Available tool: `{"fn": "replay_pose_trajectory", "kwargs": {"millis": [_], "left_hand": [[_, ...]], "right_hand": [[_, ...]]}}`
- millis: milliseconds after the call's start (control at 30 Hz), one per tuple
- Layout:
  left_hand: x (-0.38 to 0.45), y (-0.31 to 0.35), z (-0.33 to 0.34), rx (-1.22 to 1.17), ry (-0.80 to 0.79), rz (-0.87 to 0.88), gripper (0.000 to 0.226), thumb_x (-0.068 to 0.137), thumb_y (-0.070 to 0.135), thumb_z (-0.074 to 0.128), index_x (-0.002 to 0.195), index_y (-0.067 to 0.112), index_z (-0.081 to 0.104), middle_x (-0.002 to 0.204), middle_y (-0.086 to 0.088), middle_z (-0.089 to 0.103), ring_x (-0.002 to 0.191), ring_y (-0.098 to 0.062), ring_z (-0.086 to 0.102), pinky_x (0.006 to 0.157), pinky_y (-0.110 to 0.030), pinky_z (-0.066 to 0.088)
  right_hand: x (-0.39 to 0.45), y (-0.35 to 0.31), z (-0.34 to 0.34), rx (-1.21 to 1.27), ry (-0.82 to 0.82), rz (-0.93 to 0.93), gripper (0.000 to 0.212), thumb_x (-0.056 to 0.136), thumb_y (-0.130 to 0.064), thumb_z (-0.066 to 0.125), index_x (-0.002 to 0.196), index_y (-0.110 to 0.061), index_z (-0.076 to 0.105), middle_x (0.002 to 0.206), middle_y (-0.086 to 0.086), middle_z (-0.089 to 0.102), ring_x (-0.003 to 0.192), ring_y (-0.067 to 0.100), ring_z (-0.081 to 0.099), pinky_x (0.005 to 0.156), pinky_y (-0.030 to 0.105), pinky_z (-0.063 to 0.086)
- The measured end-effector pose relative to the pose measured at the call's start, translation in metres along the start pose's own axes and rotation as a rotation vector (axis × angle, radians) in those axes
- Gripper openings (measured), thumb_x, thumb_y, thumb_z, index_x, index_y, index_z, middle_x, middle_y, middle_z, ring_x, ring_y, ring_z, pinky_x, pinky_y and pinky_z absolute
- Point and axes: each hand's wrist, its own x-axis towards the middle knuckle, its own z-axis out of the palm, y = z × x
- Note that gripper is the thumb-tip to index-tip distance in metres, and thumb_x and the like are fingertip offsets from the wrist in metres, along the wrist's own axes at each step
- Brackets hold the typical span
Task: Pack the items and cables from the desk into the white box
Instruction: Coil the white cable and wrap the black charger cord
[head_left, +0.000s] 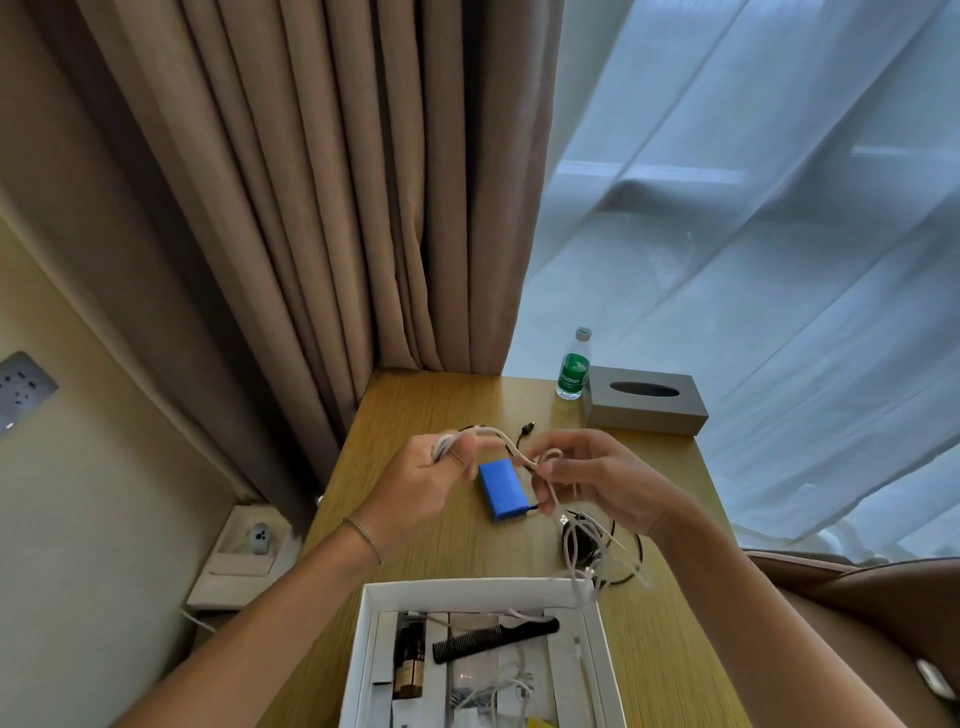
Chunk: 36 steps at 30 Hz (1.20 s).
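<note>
My left hand (428, 470) and my right hand (597, 480) hold a white cable (511, 448) between them above the wooden desk (415, 410). Loops of it are bunched in my left fingers, and the rest runs through my right fingers and hangs down to a tangle of white and black cables (592, 551) on the desk. A blue rectangular battery pack (503, 488) lies flat under the hands. The white box (467, 590) stands open at the near edge, holding a black comb (493, 639), a small brown bottle (408, 662) and white cables.
A green-labelled water bottle (574, 366) and a grey tissue box (644, 397) stand at the desk's far right corner. A black plug end (525, 431) lies beyond the hands. Brown curtains hang behind, sheer ones to the right. A brown chair (857, 597) is at the right.
</note>
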Motion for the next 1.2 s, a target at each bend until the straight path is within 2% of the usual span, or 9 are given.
{"fn": "replay_pose_trajectory", "kwargs": {"millis": [167,233,300,400,500,633,833,1033,1200], "left_hand": [[0.011,0.016,-0.007,-0.427,0.161,-0.061,0.053,0.105,0.039,0.03,0.109,0.004,0.07,0.116,-0.008,0.073,0.106,-0.023,0.068,0.084,-0.037,0.055],[0.015,0.02,-0.016,-0.754,0.161,-0.107,0.052,0.105,0.042,0.03,0.092,0.005,0.065,0.098,-0.018,0.074,0.1,-0.032,0.07,0.089,-0.044,0.056],[0.021,0.018,-0.023,-0.966,0.24,-0.188,0.047,0.102,0.047,0.037,0.078,0.011,0.057,0.072,-0.009,0.062,0.07,-0.025,0.066,0.069,-0.037,0.058],[0.025,0.005,-0.033,-0.7,0.425,-0.221,0.05,0.101,0.052,0.041,0.065,0.019,0.052,0.057,0.001,0.04,0.042,-0.01,0.037,0.039,-0.023,0.036],[0.019,-0.011,-0.04,-0.216,0.429,-0.183,0.052,0.097,0.06,0.041,0.064,0.021,0.052,0.056,0.001,0.046,0.039,-0.009,0.036,0.037,-0.022,0.033],[0.01,-0.023,-0.036,0.006,0.244,-0.286,0.074,0.081,0.079,0.045,0.072,0.009,0.066,0.046,-0.001,0.046,0.036,-0.01,0.041,0.041,-0.023,0.04],[0.004,-0.007,-0.007,-0.091,0.003,-0.257,0.063,0.082,0.06,0.059,0.1,0.001,0.069,0.044,0.009,0.05,0.04,-0.009,0.036,0.04,-0.02,0.036],[0.008,0.018,0.018,-0.301,0.128,-0.171,0.052,0.081,0.044,0.068,0.093,-0.006,0.061,0.051,-0.002,0.046,0.045,-0.016,0.037,0.049,-0.029,0.037],[0.011,0.015,0.02,-0.359,0.23,-0.184,0.03,0.098,0.03,0.056,0.098,0.0,0.063,0.063,-0.002,0.062,0.05,-0.012,0.049,0.048,-0.026,0.043]], "right_hand": [[-0.003,0.021,0.014,0.004,-0.021,0.033,0.038,0.101,-0.038,0.054,0.087,-0.005,0.066,0.07,0.012,0.061,0.063,0.026,0.06,0.069,0.035,0.056],[-0.004,0.031,0.017,0.065,0.008,0.057,0.039,0.101,-0.039,0.053,0.081,-0.008,0.065,0.059,0.007,0.049,0.052,0.021,0.047,0.056,0.03,0.048],[-0.005,0.038,0.015,0.1,0.049,0.083,0.04,0.1,-0.04,0.052,0.077,-0.009,0.063,0.056,0.004,0.032,0.049,0.016,0.031,0.05,0.025,0.036],[-0.01,0.041,0.003,0.203,0.119,0.028,0.037,0.1,-0.038,0.054,0.075,-0.01,0.059,0.056,0.0,0.029,0.048,0.014,0.026,0.048,0.022,0.031],[-0.013,0.033,-0.015,0.339,0.23,-0.087,0.033,0.099,-0.035,0.053,0.076,-0.012,0.061,0.054,-0.005,0.036,0.046,0.01,0.031,0.047,0.023,0.026],[-0.013,0.009,-0.033,0.382,0.354,-0.218,0.033,0.103,-0.028,0.046,0.084,-0.009,0.065,0.05,-0.007,0.033,0.043,0.009,0.028,0.048,0.027,0.02],[-0.005,-0.018,-0.012,0.244,0.273,-0.266,0.032,0.104,-0.025,0.046,0.098,-0.003,0.069,0.059,-0.002,0.034,0.051,0.012,0.029,0.049,0.023,0.028],[0.009,-0.019,0.037,-0.043,0.061,-0.111,0.039,0.105,-0.026,0.047,0.096,0.006,0.068,0.059,0.001,0.042,0.051,0.012,0.035,0.049,0.02,0.033],[0.016,-0.012,0.054,-0.189,0.347,-0.069,0.045,0.102,-0.035,0.055,0.077,-0.002,0.073,0.053,0.002,0.053,0.046,0.011,0.044,0.05,0.022,0.04]]}}
